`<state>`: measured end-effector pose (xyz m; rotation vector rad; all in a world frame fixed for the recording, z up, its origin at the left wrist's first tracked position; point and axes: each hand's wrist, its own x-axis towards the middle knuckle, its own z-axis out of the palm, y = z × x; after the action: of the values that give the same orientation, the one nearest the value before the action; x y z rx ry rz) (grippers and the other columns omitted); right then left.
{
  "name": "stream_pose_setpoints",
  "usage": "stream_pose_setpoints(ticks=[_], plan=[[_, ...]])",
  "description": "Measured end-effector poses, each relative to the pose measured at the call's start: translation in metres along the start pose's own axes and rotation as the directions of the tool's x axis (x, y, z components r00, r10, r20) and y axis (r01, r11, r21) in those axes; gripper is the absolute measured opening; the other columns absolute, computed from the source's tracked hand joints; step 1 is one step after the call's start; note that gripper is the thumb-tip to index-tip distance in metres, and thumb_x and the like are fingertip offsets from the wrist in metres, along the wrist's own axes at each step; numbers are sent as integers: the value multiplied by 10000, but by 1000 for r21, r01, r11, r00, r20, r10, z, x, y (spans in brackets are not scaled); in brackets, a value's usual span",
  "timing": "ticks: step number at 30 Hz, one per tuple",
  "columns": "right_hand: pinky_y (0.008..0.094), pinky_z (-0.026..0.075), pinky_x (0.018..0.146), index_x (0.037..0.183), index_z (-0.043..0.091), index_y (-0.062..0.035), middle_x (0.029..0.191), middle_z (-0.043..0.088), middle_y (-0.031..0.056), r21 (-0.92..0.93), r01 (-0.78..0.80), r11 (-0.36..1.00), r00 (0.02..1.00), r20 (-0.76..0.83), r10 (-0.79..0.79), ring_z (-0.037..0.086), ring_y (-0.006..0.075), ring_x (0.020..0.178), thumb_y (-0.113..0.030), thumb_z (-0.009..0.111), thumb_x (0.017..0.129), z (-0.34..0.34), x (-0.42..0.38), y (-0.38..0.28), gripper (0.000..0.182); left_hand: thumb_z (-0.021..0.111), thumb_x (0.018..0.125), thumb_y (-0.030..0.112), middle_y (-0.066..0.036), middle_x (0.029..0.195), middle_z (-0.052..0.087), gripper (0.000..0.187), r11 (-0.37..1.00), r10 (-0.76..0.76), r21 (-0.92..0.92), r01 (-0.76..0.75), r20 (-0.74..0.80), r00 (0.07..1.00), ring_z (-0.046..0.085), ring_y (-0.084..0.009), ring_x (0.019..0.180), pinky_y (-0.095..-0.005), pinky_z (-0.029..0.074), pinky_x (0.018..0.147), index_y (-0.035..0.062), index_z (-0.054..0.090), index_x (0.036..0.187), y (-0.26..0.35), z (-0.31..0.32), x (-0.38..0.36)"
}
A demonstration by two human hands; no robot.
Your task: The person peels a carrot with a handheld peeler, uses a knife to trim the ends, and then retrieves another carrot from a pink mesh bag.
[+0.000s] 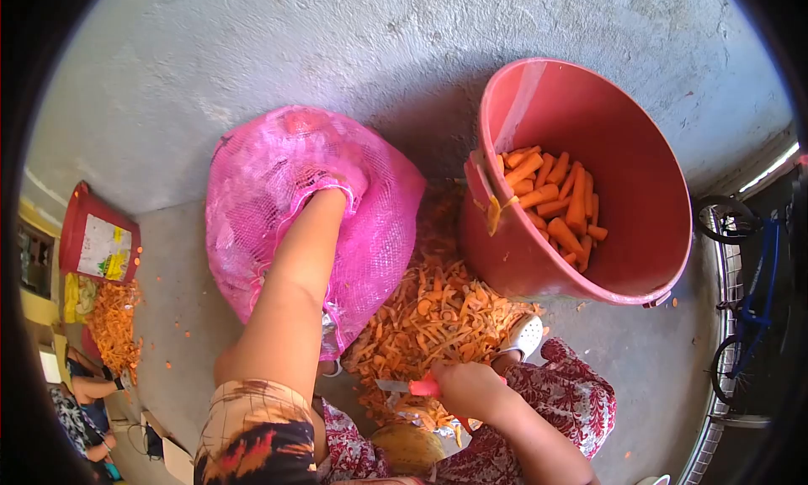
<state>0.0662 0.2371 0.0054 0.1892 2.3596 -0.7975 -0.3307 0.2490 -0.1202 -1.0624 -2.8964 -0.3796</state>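
Observation:
My left forearm (295, 275) reaches into the mouth of a bulging pink mesh sack (387, 199). The left hand itself is hidden inside, so its fingers do not show. My right hand (471, 391), closed around the red handle of a knife (412, 386), is low in front of me with the short blade pointing left. Under the knife, a heap of orange carrot peelings (438, 312) covers the floor between my feet. A large red bucket (522, 258), tilted in view, holds several peeled carrots (555, 195) to the right of the sack.
A rough grey wall (337, 47) stands behind the sack and bucket. At far left are another red bucket (76, 241), a peelings pile (116, 321) and another person (84, 401). A blue bicycle (762, 291) is at right. My white shoe (527, 336) is beside the heap.

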Motion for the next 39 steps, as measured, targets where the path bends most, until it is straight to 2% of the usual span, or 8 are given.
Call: stream_pose_setpoints(ticks=[11,23,25,26,28,29,31,39], plan=[[411,465,552,864,484,7,690,593,172,-13,39,999,999,-30,-39,596,327,654,-147,495,742,-7,-1,-2,196,314,865,207,-177,1086,492,341,970,-203,-165,180,-138,969,439,-293,1059,-409,312,922,6,477,1087,37,-54,-20],[408,455,632,919,498,-28,729,598,150,10,7,1000,997,-76,-6,591,314,717,-177,494,762,-6,-4,-1,216,356,866,317,-138,916,567,372,965,262,119,-235,-347,900,517,-270,893,-363,379,832,14,527,998,3,-91,-64],[407,451,647,930,503,-37,743,601,141,2,-4,1000,996,-91,4,589,312,726,-196,492,771,-10,-10,-5,226,414,834,307,-86,769,566,302,580,-277,-814,17,-178,944,534,-248,790,-382,410,744,49,557,898,-2,-100,-92],[407,451,647,931,506,-38,749,601,142,-6,4,1000,993,-121,-5,588,313,726,-205,492,774,-8,-11,-5,230,442,818,302,-60,695,566,270,82,-405,-989,124,80,911,542,-237,739,-391,425,700,67,572,849,-8,-104,-108],[409,451,645,932,511,-40,760,601,144,-27,27,999,983,-180,-31,587,316,726,-223,491,778,-3,-12,-4,240,481,789,288,-58,691,578,228,-568,-130,-782,255,391,911,558,-233,737,-419,445,677,83,573,828,-51,-90,-138],[409,450,645,933,512,-41,764,600,147,-37,29,999,983,-183,-35,585,317,729,-227,490,780,-5,-15,-8,242,490,775,279,-83,760,591,224,-654,128,-664,362,375,918,565,-240,787,-438,451,697,82,558,858,-86,-71,-154],[409,449,646,935,515,-43,772,599,153,-57,34,998,980,-195,-45,583,320,737,-236,489,783,-10,-21,-18,247,465,773,276,-141,969,557,292,-521,-447,-831,194,459,768,540,-282,928,-501,415,808,53,498,959,-23,-121,-193],[425,421,692,891,510,-35,789,583,196,15,46,999,951,-306,-39,559,351,765,-150,486,725,-12,-32,-28,203,526,737,302,-215,1145,397,592,-888,-140,-459,-8,256,956,448,-328,1055,-496,404,870,-30,286,1164,20,-200,-313]])
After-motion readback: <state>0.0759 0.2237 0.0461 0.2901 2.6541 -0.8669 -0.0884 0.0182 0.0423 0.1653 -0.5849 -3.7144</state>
